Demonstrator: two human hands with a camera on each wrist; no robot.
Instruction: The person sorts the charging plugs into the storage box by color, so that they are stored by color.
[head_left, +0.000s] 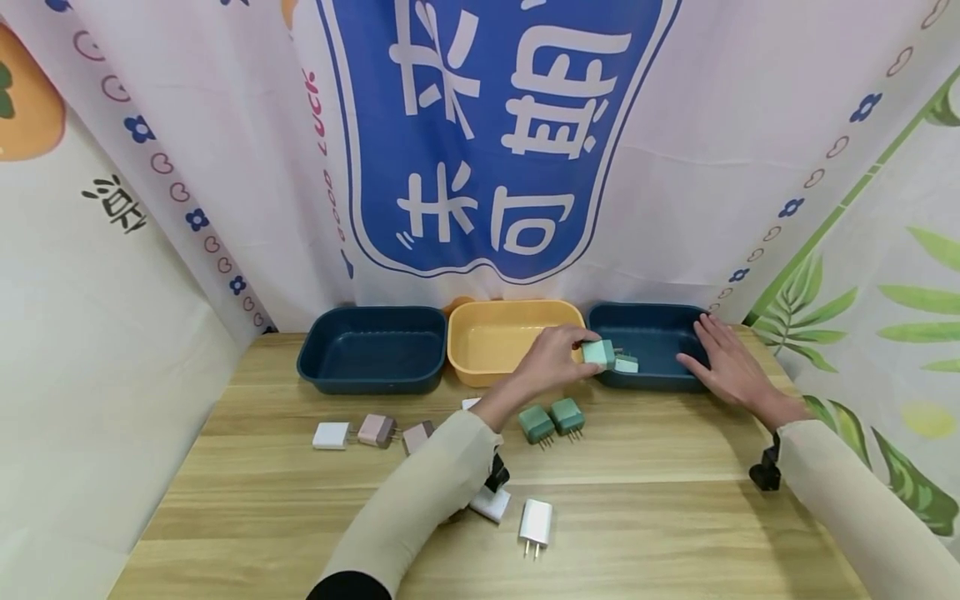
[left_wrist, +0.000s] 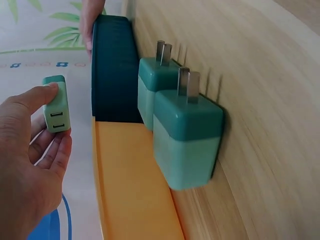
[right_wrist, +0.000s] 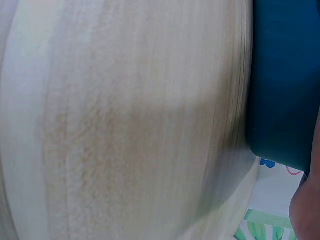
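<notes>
Between thumb and fingers my left hand [head_left: 557, 360] pinches a green charger plug [head_left: 599, 353], held at the left edge of the right-hand dark blue bin [head_left: 660, 382]. The left wrist view shows two USB slots on this charger [left_wrist: 57, 107]. Another green charger [head_left: 626, 364] shows inside that bin. My right hand [head_left: 726, 360] rests on the bin's right rim, fingers spread and fairly straight. In front of the bins, two green chargers [head_left: 537, 425] stand on the table, prongs toward me.
A yellow bin [head_left: 471, 373] and another dark blue bin [head_left: 375, 387] stand to the left, against a curtain [head_left: 675, 208]. White chargers [head_left: 536, 523] and pinkish chargers [head_left: 377, 430] lie on the wooden table [head_left: 637, 517]. My left forearm hides part of them.
</notes>
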